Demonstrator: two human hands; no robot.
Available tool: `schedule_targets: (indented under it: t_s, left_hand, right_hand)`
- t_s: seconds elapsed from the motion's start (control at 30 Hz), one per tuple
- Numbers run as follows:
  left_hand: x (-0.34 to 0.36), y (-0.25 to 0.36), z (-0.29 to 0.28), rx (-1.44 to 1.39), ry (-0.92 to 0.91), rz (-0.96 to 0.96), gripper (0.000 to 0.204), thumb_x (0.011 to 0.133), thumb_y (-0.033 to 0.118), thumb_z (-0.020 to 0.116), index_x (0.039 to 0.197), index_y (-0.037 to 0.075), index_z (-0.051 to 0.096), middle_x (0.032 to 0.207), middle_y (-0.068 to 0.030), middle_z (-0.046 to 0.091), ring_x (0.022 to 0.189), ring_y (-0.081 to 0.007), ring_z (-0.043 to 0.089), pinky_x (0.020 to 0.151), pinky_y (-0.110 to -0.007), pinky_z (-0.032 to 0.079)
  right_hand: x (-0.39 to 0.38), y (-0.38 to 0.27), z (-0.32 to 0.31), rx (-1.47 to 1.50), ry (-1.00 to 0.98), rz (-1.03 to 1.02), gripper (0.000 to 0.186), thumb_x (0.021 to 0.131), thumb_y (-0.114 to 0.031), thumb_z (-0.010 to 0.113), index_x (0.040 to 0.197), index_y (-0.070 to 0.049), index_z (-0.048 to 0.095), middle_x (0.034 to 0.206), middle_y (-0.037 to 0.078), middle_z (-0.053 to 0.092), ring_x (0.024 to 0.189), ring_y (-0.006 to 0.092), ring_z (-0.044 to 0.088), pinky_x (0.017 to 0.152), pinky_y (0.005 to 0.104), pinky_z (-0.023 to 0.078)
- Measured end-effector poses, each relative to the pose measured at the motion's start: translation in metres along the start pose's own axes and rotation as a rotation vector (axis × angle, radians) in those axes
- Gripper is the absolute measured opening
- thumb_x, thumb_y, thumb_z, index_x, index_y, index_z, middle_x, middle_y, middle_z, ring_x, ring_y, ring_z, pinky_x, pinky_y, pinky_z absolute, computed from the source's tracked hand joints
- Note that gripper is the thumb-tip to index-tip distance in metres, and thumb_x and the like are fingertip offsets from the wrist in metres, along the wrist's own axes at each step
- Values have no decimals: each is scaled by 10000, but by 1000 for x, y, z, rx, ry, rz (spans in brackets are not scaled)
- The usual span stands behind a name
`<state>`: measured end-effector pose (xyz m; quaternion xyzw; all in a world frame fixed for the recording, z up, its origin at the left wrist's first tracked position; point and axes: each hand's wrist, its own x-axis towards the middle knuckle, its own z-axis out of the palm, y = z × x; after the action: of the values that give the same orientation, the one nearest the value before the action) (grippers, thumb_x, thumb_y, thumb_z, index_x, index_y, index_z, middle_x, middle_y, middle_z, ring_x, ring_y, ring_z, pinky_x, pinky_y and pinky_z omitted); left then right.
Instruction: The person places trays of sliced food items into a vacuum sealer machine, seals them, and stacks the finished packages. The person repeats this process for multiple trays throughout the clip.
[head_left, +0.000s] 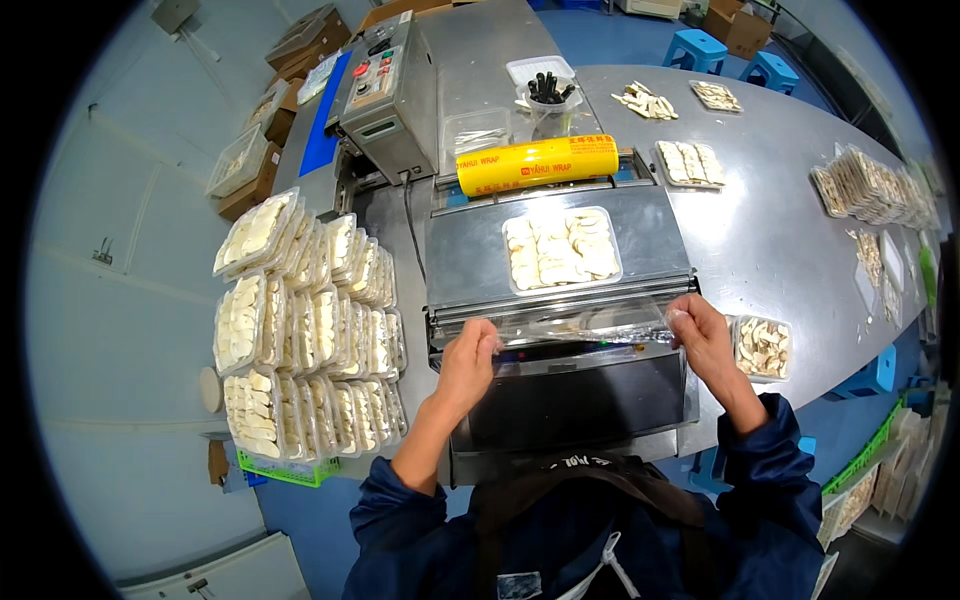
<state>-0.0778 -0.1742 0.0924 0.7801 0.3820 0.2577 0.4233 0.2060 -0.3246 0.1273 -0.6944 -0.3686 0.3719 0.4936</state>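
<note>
Tray [566,290] of pale slices [560,250], clear film [600,324]

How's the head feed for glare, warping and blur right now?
Head view: pale glare whitens part of the steel table, right of the yellow roll; bright glints streak the clear film; fisheye bends lines on the wall at left; left hand and right hand show no obvious blur.
</note>
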Motion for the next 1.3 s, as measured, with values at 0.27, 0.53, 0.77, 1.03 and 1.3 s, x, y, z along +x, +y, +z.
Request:
schedule_targets:
  t_s: [0.27, 0.53, 0.77, 1.03, 1.3]
  left_hand:
    - [-5, 21, -7, 231, -44, 67, 163, 854, 79, 548, 986, 7, 485, 818, -158, 585, 769, -279, 604, 677, -339, 464]
    - [-17, -5, 2, 752, 217, 418, 97, 713, 80, 638, 747, 73, 547, 753, -73, 489, 676, -272, 508, 637, -385, 378]
    - [-51, 22, -9, 793, 387, 440, 77, 691, 74, 627, 690, 83, 551, 700, -40, 557, 670, -219, 538, 640, -334, 368]
    - [-53, 53, -44, 548, 242, 294, 120, 754, -1, 552, 847, 6, 627, 593, -61, 575, 528, -162, 539, 581, -281, 403]
    - [160, 20, -24, -520, 129, -125, 316, 917, 165, 442, 1151, -28, 533, 986, -161, 629, 926, -198, 602, 859, -303, 441]
  right_hand:
    - [-16, -53, 1, -638, -233, -450, 355, 692, -110, 606, 1033, -60, 520, 695, 54, 463, 699, 182, 525, 584, 289, 429]
    - [-4, 30, -13, -1109, 180, -650, 253, 587, 2, 582, 828, -72, 595, 661, 59, 503, 711, 258, 552, 628, 355, 456]
    - [-51, 17, -10, -856, 424, -811, 217, 593, 40, 598, 803, -16, 610, 624, 83, 556, 627, 244, 575, 547, 331, 446]
    - [-57, -13, -16, -287, 321, -425, 173, 694, 73, 606, 865, 54, 622, 660, 123, 588, 580, 224, 590, 512, 285, 462]
    - [169, -2, -5, 497, 113, -193, 267, 870, -107, 504, 1078, 51, 563, 982, 106, 629, 878, 207, 611, 848, 298, 452]
